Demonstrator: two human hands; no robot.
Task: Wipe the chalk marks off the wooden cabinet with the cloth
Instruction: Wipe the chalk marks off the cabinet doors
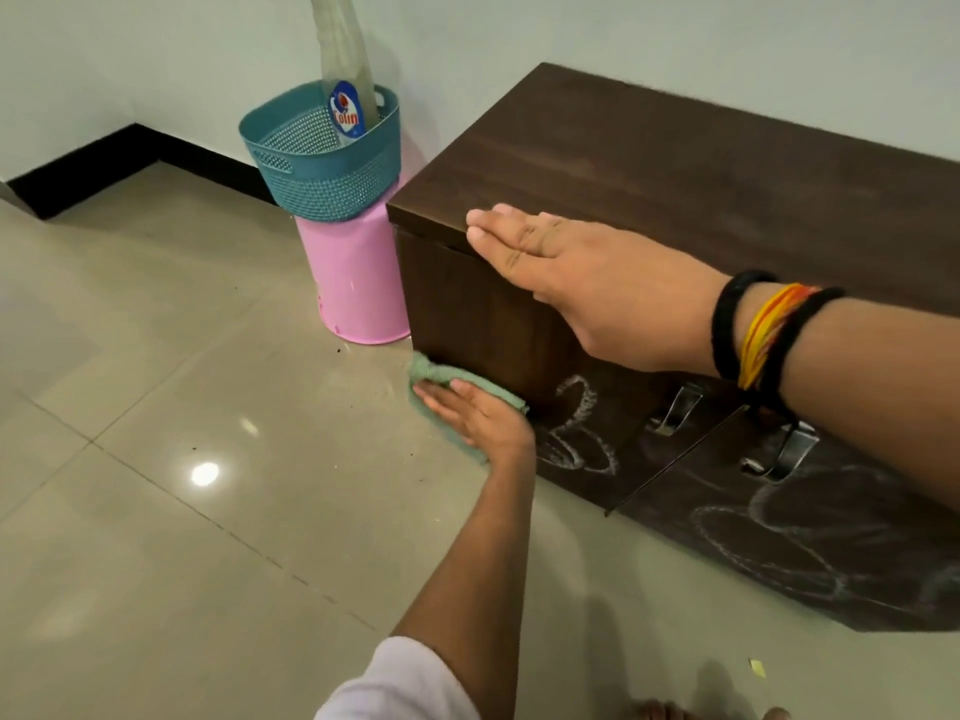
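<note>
- Head view looks down on a low dark brown wooden cabinet running from the centre to the right edge of the frame, standing on glossy beige floor tiles.
- Left hand, at lower centre, is open and flat, pressing a pale green cloth against the bottom left corner of the cabinet front, where that front meets the floor.
- Right hand, at centre, is open with fingers together and grasps nothing; its palm hangs over the cabinet's front top edge, and actual contact cannot be confirmed. Black and orange thread bands circle the wrist.
- Progress: the front panel above the cloth shows no chalk. A white chalk figure sits just right of the cloth, intact. Larger chalk loops cover the lower right panel, beyond two metal handles.
- Judgement: the task is at an early stage; most marks are left, all to the right of the cloth.
- Edges: a gap between the two front doors and the projecting handles could snag the cloth.
- Room: a pink plastic bin carrying a teal perforated basket with a spray bottle stands just beside the cabinet's left end, upper centre. Floor in front is open.
</note>
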